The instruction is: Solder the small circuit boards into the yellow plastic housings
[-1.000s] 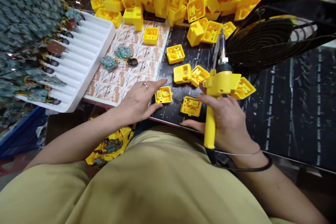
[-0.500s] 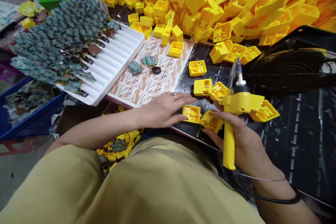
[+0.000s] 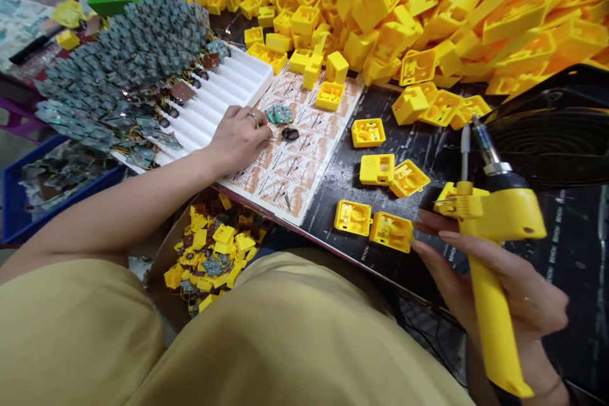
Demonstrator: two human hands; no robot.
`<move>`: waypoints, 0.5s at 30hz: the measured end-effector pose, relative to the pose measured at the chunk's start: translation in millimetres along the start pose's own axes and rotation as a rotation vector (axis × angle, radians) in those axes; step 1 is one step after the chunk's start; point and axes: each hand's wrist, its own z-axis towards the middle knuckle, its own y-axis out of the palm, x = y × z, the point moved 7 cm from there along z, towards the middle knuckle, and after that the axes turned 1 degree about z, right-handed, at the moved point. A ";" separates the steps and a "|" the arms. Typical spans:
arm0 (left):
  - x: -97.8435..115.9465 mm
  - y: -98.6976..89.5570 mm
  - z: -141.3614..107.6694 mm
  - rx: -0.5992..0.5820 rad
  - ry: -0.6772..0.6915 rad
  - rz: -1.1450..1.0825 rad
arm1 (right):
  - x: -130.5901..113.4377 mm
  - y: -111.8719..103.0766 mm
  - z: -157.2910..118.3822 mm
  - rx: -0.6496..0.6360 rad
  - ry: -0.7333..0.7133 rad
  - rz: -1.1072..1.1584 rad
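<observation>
My left hand (image 3: 242, 139) lies at the edge of the white foam tray (image 3: 254, 85), its fingers curled down where a small circuit board lay. Whatever is under them is hidden. Just beyond the fingertips are another green circuit board (image 3: 280, 114) and a small black round part (image 3: 290, 134). My right hand (image 3: 495, 273) holds a yellow soldering gun (image 3: 495, 323), tip pointing away from me. Its thumb and forefinger are apart, close to an open yellow casing (image 3: 392, 232). A second open casing (image 3: 353, 217) sits touching that one on its left.
Yellow casings (image 3: 371, 44) are heaped across the back. Wired circuit boards (image 3: 124, 63) crowd the tray. More casings (image 3: 368, 132) lie on the black bench (image 3: 328, 203). Below the edge stands a box of yellow parts (image 3: 223, 254); a blue crate (image 3: 19, 203) is at left, a black coil (image 3: 556, 139) at right.
My left hand has left the open casings and moved left onto the patterned sheet, over a circuit board. My right hand has drawn back to the right with the soldering gun, away from the casing.
</observation>
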 end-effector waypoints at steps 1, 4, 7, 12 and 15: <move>0.8 1.0 0.5 0.024 -0.003 -0.038 | -2.8 0.3 1.1 -0.002 -0.024 -0.003; -4.6 -9.7 3.0 0.119 -0.042 -0.218 | -5.3 8.6 4.4 -0.040 -0.028 0.003; -16.2 -32.3 11.4 0.204 -0.147 -0.609 | -6.5 29.5 10.0 -0.136 -0.027 0.060; -15.0 -81.0 41.8 0.374 -0.073 -1.303 | -19.1 67.1 21.2 -0.302 -0.156 0.062; 5.0 -97.9 45.4 0.435 0.065 -1.374 | -22.3 71.6 24.3 -0.275 -0.164 0.002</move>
